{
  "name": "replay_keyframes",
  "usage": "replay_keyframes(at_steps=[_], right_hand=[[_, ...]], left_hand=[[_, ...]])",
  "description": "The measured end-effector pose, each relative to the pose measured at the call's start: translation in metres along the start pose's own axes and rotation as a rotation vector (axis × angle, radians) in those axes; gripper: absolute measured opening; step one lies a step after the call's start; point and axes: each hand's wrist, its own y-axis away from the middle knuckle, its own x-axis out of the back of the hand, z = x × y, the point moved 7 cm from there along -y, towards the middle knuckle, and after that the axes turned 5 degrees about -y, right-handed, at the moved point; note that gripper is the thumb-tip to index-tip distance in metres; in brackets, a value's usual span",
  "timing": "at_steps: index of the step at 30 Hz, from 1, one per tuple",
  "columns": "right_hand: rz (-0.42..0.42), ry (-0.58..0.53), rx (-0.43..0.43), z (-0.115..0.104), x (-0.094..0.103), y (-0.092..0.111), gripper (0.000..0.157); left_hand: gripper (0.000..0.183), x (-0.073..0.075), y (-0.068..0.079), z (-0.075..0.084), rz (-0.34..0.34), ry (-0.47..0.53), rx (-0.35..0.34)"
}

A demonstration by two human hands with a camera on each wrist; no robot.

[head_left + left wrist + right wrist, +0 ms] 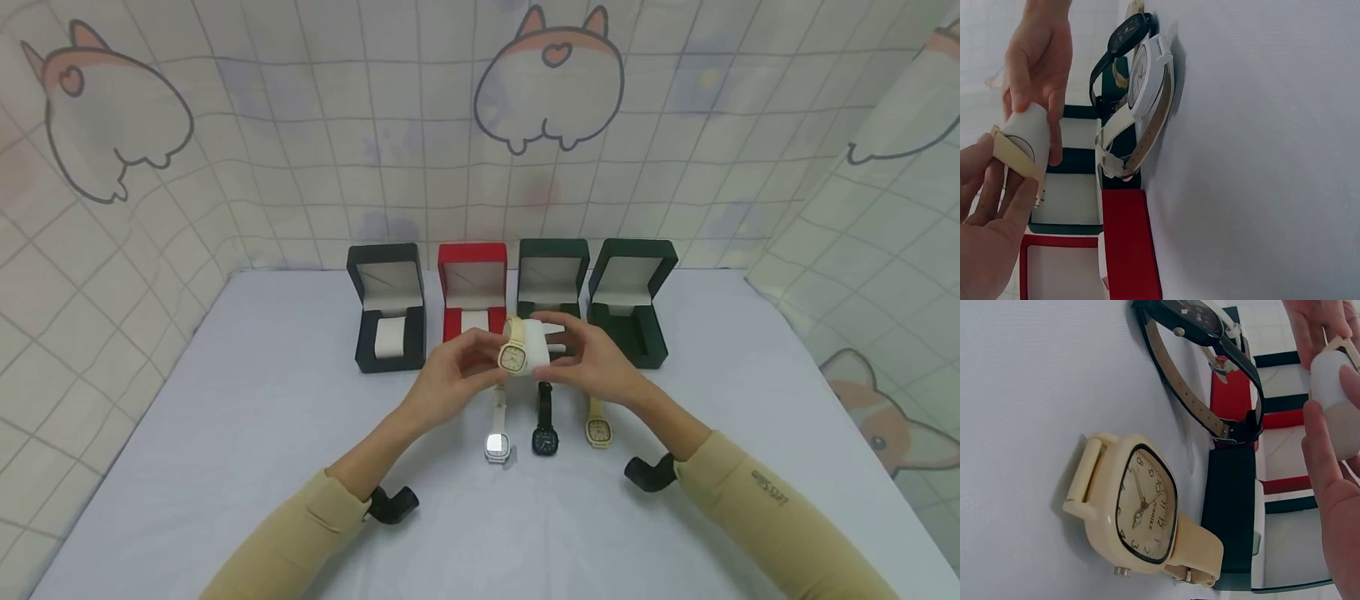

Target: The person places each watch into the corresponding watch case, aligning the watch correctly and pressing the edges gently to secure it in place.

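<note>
My left hand (452, 375) pinches a cream wristwatch (513, 354) by its strap and case, in front of the boxes. Beside it my right hand (592, 354) grips a white watch cushion (536, 346) between thumb and fingers. The watch's strap loops round the left end of the cushion. In the left wrist view, the left fingers pinch the cream strap (1016, 153) over the cushion (1036, 128). Below the hands lie a white watch (497, 446), a black watch (545, 440) and another cream watch (598, 431), which shows large in the right wrist view.
Four watch boxes stand with lids up at the back: a dark one (365, 342) with a white cushion, a red one (452, 325) with a white cushion, and two green ones (527, 308). The right green box (656, 337) shows its green inside. A white-clothed table (285, 375) holds everything.
</note>
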Motion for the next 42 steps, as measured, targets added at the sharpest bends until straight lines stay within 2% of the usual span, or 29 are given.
replay_keyframes(at_steps=[6,13,26,37,42], right_hand=[[-0.05,-0.046,-0.014,0.0001,-0.0016,-0.0006,0.079],[-0.03,-0.043,-0.04,0.0017,-0.001,-0.0009,0.078],[-0.034,-0.059,-0.062,-0.0003,0.0,-0.0002,0.076],[-0.002,-0.063,-0.065,0.0032,0.0027,-0.0016,0.076],[0.002,-0.061,-0.073,0.0037,0.0018,-0.0009,0.076]], left_hand=[[0.041,0.0017,0.0008,-0.0004,0.022,-0.059,-0.04],[0.041,0.0046,0.0012,0.003,0.057,-0.109,-0.099],[0.044,0.0061,0.0005,0.0059,0.076,-0.15,-0.154],[0.042,0.0048,-0.0009,0.0044,0.073,-0.129,-0.133],[0.042,0.003,-0.0018,0.0018,0.088,-0.129,-0.101]])
